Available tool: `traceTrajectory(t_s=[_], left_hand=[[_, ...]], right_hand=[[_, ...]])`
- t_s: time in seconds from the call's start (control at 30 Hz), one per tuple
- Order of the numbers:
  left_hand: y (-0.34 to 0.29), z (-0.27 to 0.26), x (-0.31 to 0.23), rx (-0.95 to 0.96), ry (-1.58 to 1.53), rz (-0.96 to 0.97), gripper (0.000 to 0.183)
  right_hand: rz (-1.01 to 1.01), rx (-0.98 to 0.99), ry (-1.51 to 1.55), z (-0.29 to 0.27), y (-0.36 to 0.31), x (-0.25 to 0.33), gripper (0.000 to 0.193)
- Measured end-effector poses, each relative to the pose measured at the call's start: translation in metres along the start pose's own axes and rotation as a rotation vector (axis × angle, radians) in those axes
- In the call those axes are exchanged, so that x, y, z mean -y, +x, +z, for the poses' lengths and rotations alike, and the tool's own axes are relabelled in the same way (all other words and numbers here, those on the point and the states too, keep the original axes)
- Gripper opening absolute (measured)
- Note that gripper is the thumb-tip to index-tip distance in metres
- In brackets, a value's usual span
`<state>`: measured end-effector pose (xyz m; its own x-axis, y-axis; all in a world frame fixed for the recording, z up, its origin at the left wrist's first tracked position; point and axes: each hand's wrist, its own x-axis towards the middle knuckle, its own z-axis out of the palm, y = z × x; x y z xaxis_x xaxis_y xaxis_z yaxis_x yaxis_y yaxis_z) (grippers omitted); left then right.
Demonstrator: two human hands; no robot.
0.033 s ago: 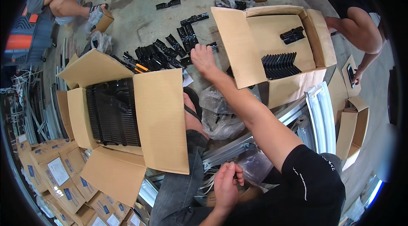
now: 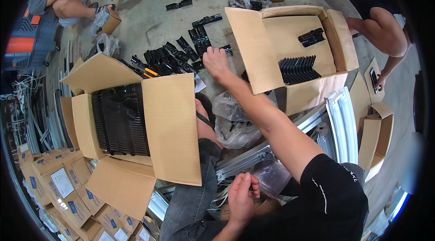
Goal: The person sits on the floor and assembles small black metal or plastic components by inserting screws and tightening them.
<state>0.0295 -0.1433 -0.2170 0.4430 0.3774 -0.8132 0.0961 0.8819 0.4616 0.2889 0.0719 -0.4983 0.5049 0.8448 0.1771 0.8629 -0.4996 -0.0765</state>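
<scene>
At twelve o'clock, the right hand [image 2: 216, 63] touches black brackets [image 2: 205, 38] on the floor; near six, the left hand [image 2: 241, 199] curls. I cannot tell whether either grip pinches anything. White-labelled, blue-printed cartons [image 2: 79, 195]: eight o'clock.

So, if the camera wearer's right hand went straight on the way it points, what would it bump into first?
The right hand would probably meet the two glossy black parts lying side by side just beyond it, though depth is unclear.

The grey floor [image 2: 140, 23] is stained; bluish-white light [image 2: 399, 199] glows lower right
</scene>
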Motion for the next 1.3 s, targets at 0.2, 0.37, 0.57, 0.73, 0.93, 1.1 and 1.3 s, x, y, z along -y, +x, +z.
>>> traceTrajectory(t_s=[0.2, 0.37, 0.57, 0.73, 0.93, 1.1, 1.3], left_hand=[[-0.005, 0.001, 0.002, -0.007, 0.009, 0.037, 0.025], [-0.016, 0.006, -0.005, 0.010, -0.002, 0.056, 0.025], [-0.015, 0.001, -0.006, -0.037, 0.165, 0.336, 0.020], [-0.001, -0.016, -0.004, -0.191, 0.481, 0.802, 0.026], [-0.010, -0.007, 0.000, -0.211, 0.783, 0.917, 0.037], [-0.021, -0.010, 0.009, 0.372, 0.544, 0.733, 0.033], [-0.046, 0.003, 0.017, 0.448, 0.481, 0.589, 0.022]], right_hand=[[-0.089, -0.076, 0.015, -0.007, -0.017, -0.009, 0.007], [-0.093, -0.121, 0.068, -0.047, -0.048, -0.013, 0.005], [0.187, -0.052, 0.410, -0.133, -0.102, 0.016, 0.015], [0.541, 0.128, 0.723, -0.223, -0.150, 0.028, 0.028], [0.665, 0.429, 1.462, -0.358, -0.195, -0.011, 0.024], [0.591, 0.627, 1.610, -0.431, -0.239, -0.016, 0.011], [0.472, 0.588, 1.580, -0.432, -0.267, -0.018, 0.021]])
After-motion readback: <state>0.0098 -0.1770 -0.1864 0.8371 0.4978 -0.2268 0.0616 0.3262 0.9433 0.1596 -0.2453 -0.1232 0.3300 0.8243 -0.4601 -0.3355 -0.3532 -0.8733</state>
